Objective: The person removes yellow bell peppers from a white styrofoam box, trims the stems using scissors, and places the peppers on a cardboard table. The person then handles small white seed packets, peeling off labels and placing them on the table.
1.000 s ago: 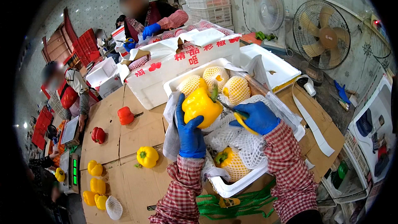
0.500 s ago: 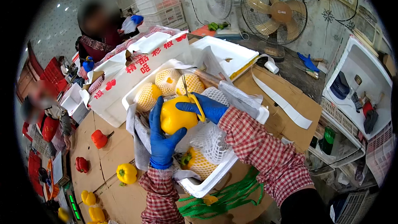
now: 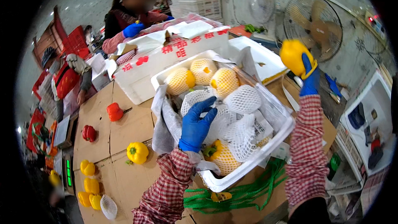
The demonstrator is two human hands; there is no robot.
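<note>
Raised at the right, my right hand (image 3: 311, 81) in a blue glove grips a yellow bell pepper (image 3: 292, 56). The yellow handle of the scissors (image 3: 311, 69) loops about its fingers; the blades are hidden. My left hand (image 3: 196, 125), also gloved, is open with fingers apart above the white foam box (image 3: 215, 185). White foam net sleeves (image 3: 239, 137) lie under and beside it. Several netted yellow peppers (image 3: 226, 82) sit along the box's far side, and another netted pepper (image 3: 222, 157) is at its near end. Grey lining paper (image 3: 163, 120) hangs over the rim.
Loose yellow peppers (image 3: 137, 152) and red peppers (image 3: 115, 111) lie on the cardboard tabletop (image 3: 103, 135) at the left. Green straps (image 3: 236, 201) lie before the box. Behind stand a printed foam box (image 3: 153, 64) and a fan (image 3: 317, 29). A co-worker (image 3: 128, 12) works beyond.
My right hand has carried the pepper and scissors away to the right and up. The left hand has let go of the pepper and hangs over the box. The view has shifted.
</note>
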